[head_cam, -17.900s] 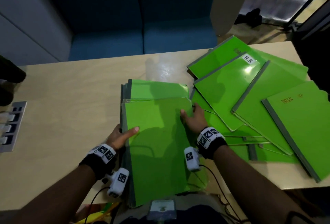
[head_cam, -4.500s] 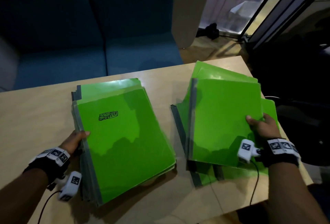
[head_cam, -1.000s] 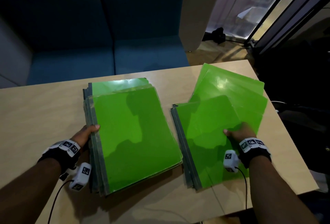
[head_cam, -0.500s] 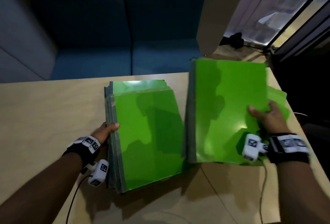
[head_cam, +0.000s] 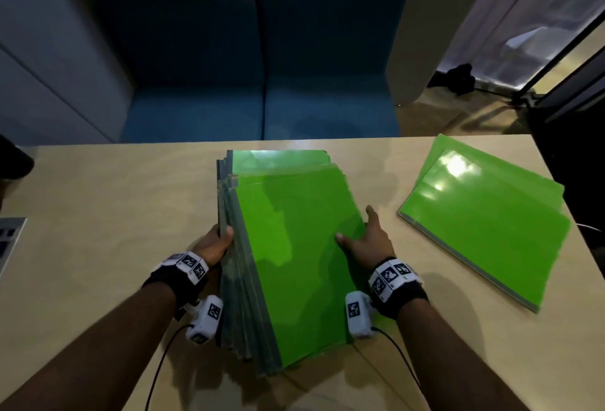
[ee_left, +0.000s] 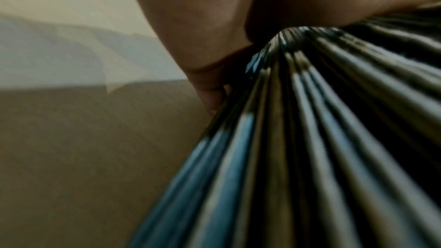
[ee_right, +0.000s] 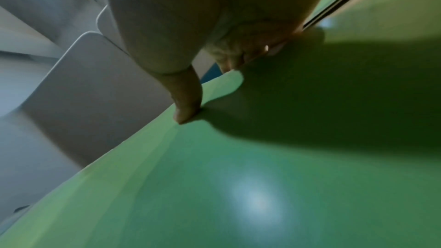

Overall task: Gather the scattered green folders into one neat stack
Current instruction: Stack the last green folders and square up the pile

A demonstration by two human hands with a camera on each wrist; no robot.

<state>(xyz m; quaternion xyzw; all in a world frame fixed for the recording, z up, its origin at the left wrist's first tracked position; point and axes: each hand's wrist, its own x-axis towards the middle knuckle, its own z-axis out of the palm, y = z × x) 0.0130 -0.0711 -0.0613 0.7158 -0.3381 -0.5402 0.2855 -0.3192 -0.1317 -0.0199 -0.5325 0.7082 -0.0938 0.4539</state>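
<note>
A thick stack of green folders (head_cam: 288, 256) with grey spines lies in the middle of the wooden table (head_cam: 108, 214). My left hand (head_cam: 214, 242) grips the stack's spine side, thumb on top; the left wrist view shows the fanned spines (ee_left: 310, 139) under my palm. My right hand (head_cam: 363, 240) holds the right edge of the top folder (ee_right: 262, 176), its thumb (ee_right: 186, 105) pressed on the cover and its fingers at the edge. Two more green folders (head_cam: 484, 224) lie overlapped and skewed at the table's right end.
A blue sofa (head_cam: 262, 109) stands behind the table's far edge. A grey socket panel (head_cam: 8, 243) sits at the table's left edge, with a dark object (head_cam: 13, 161) above it. The two loose folders reach the table's right edge. Bare wood lies left of the stack.
My right hand has carried a green folder leftward from the right pile and set it on top of the main stack. My left hand stays on the spines.
</note>
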